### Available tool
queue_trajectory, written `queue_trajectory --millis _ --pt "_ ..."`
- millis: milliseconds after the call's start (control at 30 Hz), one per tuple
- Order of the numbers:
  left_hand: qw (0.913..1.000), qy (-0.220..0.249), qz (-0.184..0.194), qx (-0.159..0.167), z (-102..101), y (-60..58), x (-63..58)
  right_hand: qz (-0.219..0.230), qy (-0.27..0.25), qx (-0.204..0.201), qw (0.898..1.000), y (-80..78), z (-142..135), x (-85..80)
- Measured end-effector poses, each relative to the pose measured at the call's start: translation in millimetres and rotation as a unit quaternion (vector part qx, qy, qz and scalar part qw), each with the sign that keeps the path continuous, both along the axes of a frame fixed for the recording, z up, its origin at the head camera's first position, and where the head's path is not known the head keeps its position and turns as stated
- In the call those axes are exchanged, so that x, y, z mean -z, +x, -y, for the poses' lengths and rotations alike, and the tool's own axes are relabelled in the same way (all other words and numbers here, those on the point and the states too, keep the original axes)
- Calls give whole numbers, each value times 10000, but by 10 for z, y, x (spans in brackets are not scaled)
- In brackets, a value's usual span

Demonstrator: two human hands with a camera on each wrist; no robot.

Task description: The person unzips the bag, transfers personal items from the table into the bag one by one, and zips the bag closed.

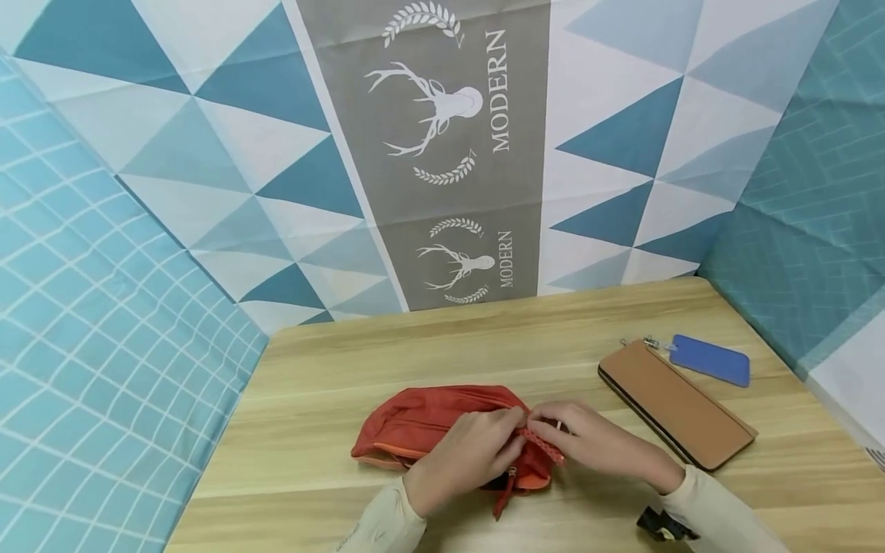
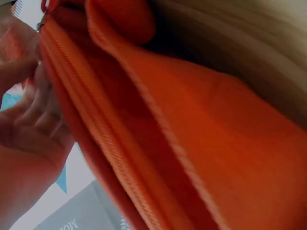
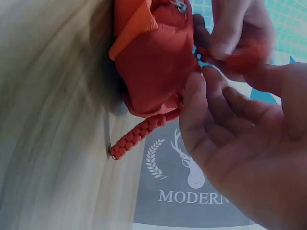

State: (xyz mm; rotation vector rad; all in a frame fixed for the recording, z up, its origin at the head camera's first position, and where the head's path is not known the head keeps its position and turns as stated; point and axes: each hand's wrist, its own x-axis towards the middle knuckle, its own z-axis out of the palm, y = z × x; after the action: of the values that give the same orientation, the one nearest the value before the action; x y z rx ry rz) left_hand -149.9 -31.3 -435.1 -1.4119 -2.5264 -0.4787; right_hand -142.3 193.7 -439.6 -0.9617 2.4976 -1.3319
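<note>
A red fabric pouch (image 1: 442, 407) with orange trim lies on the wooden table. Its orange lining (image 2: 225, 115) and zipper (image 2: 96, 120) fill most of the left wrist view, with a pocket gaping. Over the pouch's right end, my left hand (image 1: 477, 445) and right hand (image 1: 588, 438) meet fingertip to fingertip, pinching a red braided cord (image 1: 545, 447). One knotted cord end (image 3: 136, 139) hangs beside the pouch in the right wrist view. The exact spot between the fingertips is partly hidden and blurred. Near my left hand dangles a red zipper pull (image 1: 506, 495).
A tan zip wallet (image 1: 674, 403) lies to the right of my right hand. Beyond it is a blue card holder (image 1: 708, 361) with a metal clip. A small black object (image 1: 664, 526) sits by the right sleeve. Patterned cloth (image 1: 449, 253) stands behind the wooden table (image 1: 297, 384).
</note>
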Motion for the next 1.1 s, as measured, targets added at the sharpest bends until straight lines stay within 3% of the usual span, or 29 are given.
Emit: queue_trajectory --millis 100,200,267,367,567,800,1100 --pt "9994 166 -1 -315 52 23 15 122 -189 -386 9990 -27 0 30" --pt "9978 236 -145 -606 102 24 27 -128 -149 -502 9985 -46 28 44" --pt "9967 303 -257 -709 131 31 47 -385 39 -359 9986 -32 69 62" --pt "9951 465 -387 -787 170 60 70 -920 560 188 9940 30 167 96" --pt "9940 746 18 -798 254 141 54 -1545 1111 820 9783 158 320 162" --pt "9909 855 380 -971 348 152 68 -1744 1254 731 9739 171 321 167" --pt "9775 1351 1176 -1113 455 109 46 -1968 1384 734 9678 211 345 172"
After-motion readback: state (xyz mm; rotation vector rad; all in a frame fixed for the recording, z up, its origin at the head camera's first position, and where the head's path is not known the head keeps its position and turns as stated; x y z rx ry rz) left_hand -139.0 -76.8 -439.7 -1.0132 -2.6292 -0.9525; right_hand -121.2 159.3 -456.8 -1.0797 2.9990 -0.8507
